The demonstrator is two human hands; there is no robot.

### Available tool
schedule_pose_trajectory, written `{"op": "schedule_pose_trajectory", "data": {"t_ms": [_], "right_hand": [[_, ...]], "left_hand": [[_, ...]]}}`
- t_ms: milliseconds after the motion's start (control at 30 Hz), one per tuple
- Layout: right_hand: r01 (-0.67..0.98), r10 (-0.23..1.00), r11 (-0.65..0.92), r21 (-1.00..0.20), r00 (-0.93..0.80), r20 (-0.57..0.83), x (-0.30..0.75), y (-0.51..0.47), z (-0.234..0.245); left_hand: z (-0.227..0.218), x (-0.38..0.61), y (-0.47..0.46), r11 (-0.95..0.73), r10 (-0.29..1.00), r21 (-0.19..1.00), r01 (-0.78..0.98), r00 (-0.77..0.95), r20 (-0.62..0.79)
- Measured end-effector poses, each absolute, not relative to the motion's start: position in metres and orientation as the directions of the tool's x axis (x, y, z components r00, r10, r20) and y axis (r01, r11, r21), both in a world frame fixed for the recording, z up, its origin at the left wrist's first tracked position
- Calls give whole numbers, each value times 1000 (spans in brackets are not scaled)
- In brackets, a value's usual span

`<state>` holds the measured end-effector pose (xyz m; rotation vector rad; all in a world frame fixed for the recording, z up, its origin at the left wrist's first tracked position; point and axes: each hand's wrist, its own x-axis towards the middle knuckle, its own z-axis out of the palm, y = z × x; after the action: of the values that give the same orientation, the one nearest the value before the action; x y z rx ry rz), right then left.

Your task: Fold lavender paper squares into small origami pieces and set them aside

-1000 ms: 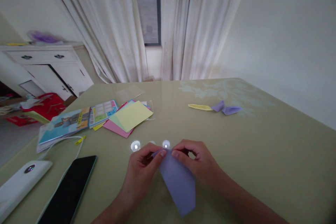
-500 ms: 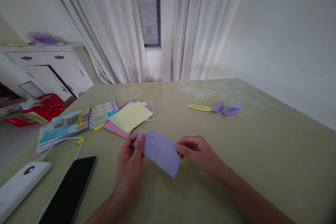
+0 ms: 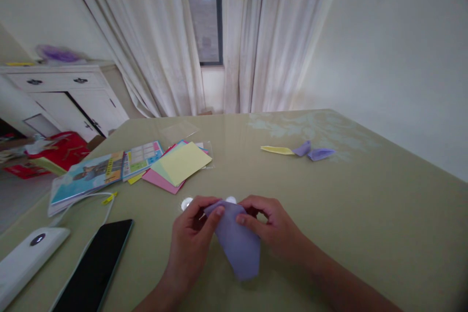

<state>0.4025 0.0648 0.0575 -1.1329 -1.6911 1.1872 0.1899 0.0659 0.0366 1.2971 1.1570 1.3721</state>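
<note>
A sheet of purple paper (image 3: 239, 243) is held up between my hands near the middle of the table, its lower end hanging toward me. My left hand (image 3: 195, 234) pinches its upper left edge, thumb in front and fingers behind. At the upper right edge, my right hand (image 3: 272, 222) grips the same paper between thumb and fingers. The fingertips behind the paper are hidden. Farther back on the right lie folded pieces of paper: a thin yellow one (image 3: 278, 150) touching a purple one (image 3: 302, 148), and another purple one (image 3: 321, 154) beside them.
Coloured paper sheets (image 3: 185, 163) are stacked at the back left, beside booklets (image 3: 87, 178) and a clear plastic sleeve (image 3: 179, 130). Front left, a black phone (image 3: 97, 263) and a white device (image 3: 31, 258) lie with a white cable (image 3: 87, 195). Behind the table hang curtains (image 3: 157, 34).
The purple paper has turned, so its free end now points down toward me. My right hand has moved left to its upper edge, and both hands are closer together.
</note>
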Motion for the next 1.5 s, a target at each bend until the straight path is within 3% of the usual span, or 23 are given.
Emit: {"op": "schedule_pose_trajectory", "data": {"t_ms": [233, 667, 900, 1067, 1200, 1500], "right_hand": [[220, 988, 140, -965, -97, 121, 391, 59, 46], [179, 991, 106, -978, -103, 88, 392, 59, 51], [191, 993, 89, -978, -91, 73, 392, 59, 51], [184, 987, 74, -980, -152, 46, 394, 59, 55], [177, 973, 34, -984, -232, -8, 395, 61, 59], [290, 977, 131, -948, -201, 73, 398, 61, 58]], "left_hand": [[38, 197, 66, -163, 981, 978, -128, -126, 147], [36, 197, 59, -141, 990, 989, -46, 10, 142], [43, 193, 54, -264, 957, 965, 3, 129, 262], [41, 193, 60, -31, 977, 987, -156, 202, 63], [34, 194, 62, 179, 914, 948, -262, 401, -62], [33, 198, 60, 244, 900, 913, -326, 426, -88]]}}
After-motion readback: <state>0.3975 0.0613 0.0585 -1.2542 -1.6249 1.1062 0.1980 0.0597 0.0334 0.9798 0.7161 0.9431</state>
